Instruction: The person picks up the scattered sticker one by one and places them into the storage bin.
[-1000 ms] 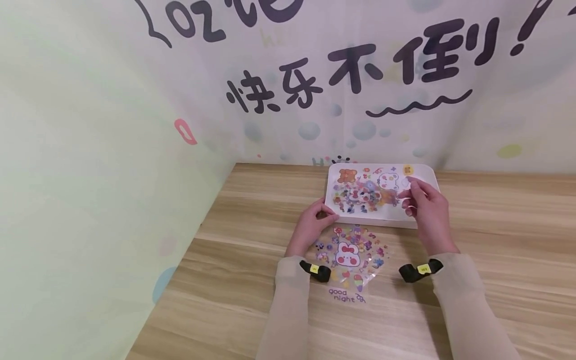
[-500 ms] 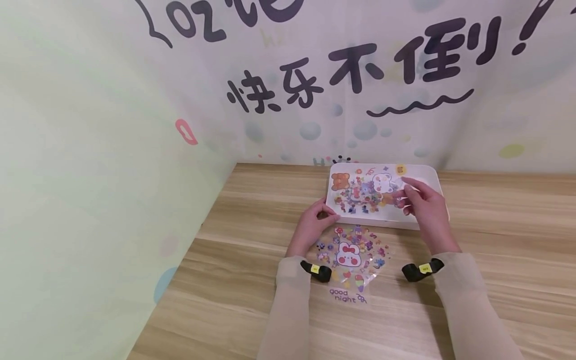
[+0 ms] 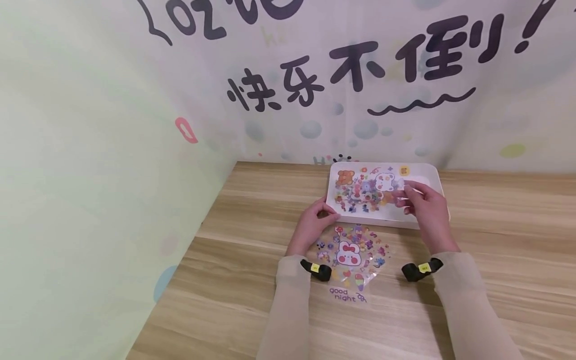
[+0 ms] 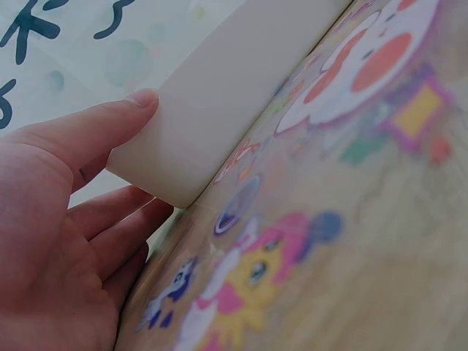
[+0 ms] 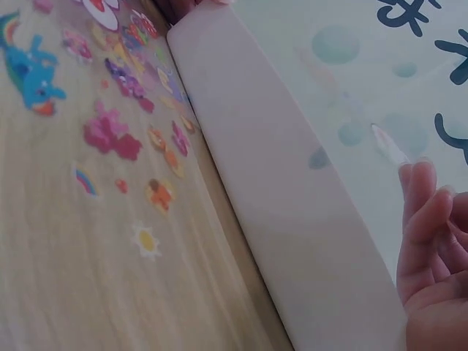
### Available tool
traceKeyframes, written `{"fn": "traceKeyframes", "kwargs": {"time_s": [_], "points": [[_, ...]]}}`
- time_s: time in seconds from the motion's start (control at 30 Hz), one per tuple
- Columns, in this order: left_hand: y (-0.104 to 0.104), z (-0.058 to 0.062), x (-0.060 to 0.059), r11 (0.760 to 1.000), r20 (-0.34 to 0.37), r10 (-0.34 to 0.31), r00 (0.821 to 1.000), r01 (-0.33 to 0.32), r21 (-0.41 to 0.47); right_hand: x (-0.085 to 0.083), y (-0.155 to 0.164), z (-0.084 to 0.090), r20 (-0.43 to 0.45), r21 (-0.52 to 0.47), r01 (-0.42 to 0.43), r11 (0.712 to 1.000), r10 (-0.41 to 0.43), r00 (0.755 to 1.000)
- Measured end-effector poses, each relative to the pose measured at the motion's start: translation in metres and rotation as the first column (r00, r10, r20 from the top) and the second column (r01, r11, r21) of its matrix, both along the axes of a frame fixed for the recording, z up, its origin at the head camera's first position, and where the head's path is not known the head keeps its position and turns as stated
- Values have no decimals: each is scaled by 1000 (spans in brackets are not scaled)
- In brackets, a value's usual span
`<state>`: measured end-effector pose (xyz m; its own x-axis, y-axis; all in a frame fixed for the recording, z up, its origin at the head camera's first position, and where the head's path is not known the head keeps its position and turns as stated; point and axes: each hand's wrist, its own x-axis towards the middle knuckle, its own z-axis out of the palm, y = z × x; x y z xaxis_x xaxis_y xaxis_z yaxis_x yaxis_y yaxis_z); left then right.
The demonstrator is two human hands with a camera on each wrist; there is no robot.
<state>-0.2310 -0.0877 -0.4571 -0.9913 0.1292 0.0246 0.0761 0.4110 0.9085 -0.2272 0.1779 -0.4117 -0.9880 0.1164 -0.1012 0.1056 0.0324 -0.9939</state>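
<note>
A shallow white box stands near the back wall. My left hand holds its front left corner; in the left wrist view the thumb lies at the rim and the fingers sit lower along the side. Over the box, my right hand pinches the right part of a clear sticker sheet printed with bears. Beneath that sheet, inside the box, more colourful stickers show, partly covered. In the right wrist view, the right hand has a thin translucent edge between thumb and fingertips.
A clear sheet with a rabbit sticker and several small stickers lies on the wooden table, in front of the box and between the forearms. A printed curtain hangs right behind the box.
The bear sheet in my right hand shifted left, then slightly back right. My left hand stays at the box corner, and the rabbit sheet stays put.
</note>
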Motion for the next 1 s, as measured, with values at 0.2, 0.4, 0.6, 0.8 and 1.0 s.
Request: {"fn": "traceKeyframes", "kwargs": {"time_s": [0.2, 0.4, 0.6, 0.8, 1.0], "points": [[0, 1, -1, 1000, -9, -5, 1000, 5, 5, -1, -2, -1, 11, 106, -13, 994, 12, 1000], [0, 2, 0, 1000, 1, -7, 1000, 7, 10, 0, -3, -2, 34, 171, -28, 985, 22, 999], [0, 2, 0, 1000, -5, -6, 1000, 6, 5, -1, -3, -3, 50, 175, -64, 983, 56, 997], [1, 0, -2, 1000, -9, -7, 1000, 7, 3, 1, -2, -2, 77, 213, -119, 970, 104, 992], [0, -1, -2, 1000, -13, -10, 1000, 10, 0, 2, -4, 0, 85, 255, -175, 951, 158, 984]]}}
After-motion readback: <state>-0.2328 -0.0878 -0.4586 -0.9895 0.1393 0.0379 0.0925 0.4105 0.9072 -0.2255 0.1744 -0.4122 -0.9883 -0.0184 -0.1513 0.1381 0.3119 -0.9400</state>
